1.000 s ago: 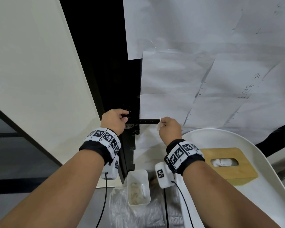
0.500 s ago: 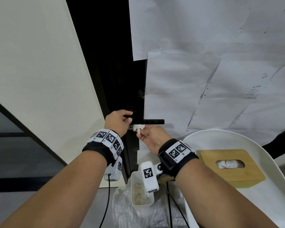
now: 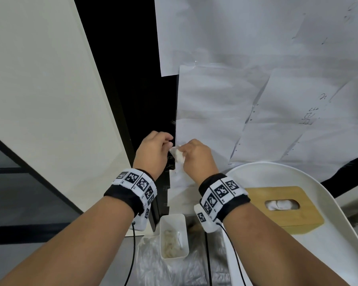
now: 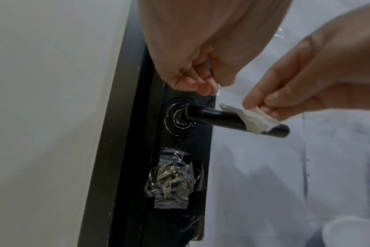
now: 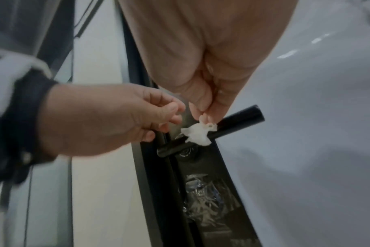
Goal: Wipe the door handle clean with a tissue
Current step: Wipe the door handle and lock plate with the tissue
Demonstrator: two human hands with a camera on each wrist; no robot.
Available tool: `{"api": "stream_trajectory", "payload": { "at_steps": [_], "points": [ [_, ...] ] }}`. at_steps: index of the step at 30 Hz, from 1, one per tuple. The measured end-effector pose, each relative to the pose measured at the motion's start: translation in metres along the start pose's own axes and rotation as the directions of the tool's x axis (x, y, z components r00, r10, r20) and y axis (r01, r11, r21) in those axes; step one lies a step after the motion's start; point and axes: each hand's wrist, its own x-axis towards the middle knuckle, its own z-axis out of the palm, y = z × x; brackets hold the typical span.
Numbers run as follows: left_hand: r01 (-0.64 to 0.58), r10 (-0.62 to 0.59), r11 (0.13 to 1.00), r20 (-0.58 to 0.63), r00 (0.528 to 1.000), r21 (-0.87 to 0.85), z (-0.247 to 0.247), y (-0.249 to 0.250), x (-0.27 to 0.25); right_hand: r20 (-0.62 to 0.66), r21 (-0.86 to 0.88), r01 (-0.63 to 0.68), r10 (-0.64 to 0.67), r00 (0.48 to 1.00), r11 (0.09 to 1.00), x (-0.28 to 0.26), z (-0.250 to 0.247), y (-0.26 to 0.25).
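Note:
The black bar door handle sticks out from a round rosette on the dark door edge; my hands hide it in the head view. A crumpled white tissue lies draped over the bar near its free end. My right hand pinches that tissue from above with thumb and fingertips, pressing it onto the handle. My left hand hovers just above and left of the rosette. Its fingers are loosely curled and hold nothing. In the head view both hands meet around the tissue.
Paper sheets cover the door right of the handle. A plastic-wrapped lock sits below the rosette. A wooden tissue box rests on a white round table. A small white bin with used tissues stands below my wrists.
My right hand carried the tissue from the handle's tip toward the base and back out along the bar. My left hand let go of the handle's base and lifted off.

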Motion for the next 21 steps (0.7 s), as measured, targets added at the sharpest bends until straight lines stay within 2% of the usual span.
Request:
{"api": "stream_trajectory", "payload": {
  "at_steps": [2, 4, 8, 10, 16, 21],
  "points": [
    [-0.078, 0.075, 0.995, 0.036, 0.997, 0.07, 0.006, 0.005, -0.004, -0.101, 0.034, -0.039, 0.042, 0.994, 0.999, 0.002, -0.006, 0.004],
    [-0.15, 0.134, 0.969, 0.093, 0.987, 0.197, 0.013, 0.01, -0.008, -0.149, -0.02, -0.05, 0.047, 0.988, 0.999, 0.004, -0.009, 0.009],
    [-0.143, 0.105, 0.92, 0.121, 0.987, 0.366, 0.02, 0.014, -0.009, -0.065, -0.37, -0.034, 0.011, 0.998, 0.928, 0.0, -0.009, 0.022],
    [-0.149, 0.103, 0.893, 0.128, 0.986, 0.424, 0.022, 0.012, -0.006, -0.058, -0.434, -0.024, -0.001, 0.998, 0.901, -0.003, -0.01, 0.023],
    [-0.141, 0.116, 0.898, 0.085, 0.99, 0.417, 0.014, 0.005, -0.011, -0.02, -0.449, 0.001, -0.011, 1.0, 0.893, -0.004, -0.013, 0.024],
    [-0.071, 0.063, 0.923, 0.033, 0.997, 0.377, 0.005, -0.013, -0.017, 0.002, -0.43, 0.011, -0.011, 1.0, 0.903, -0.007, -0.012, 0.028]
  ]
}}
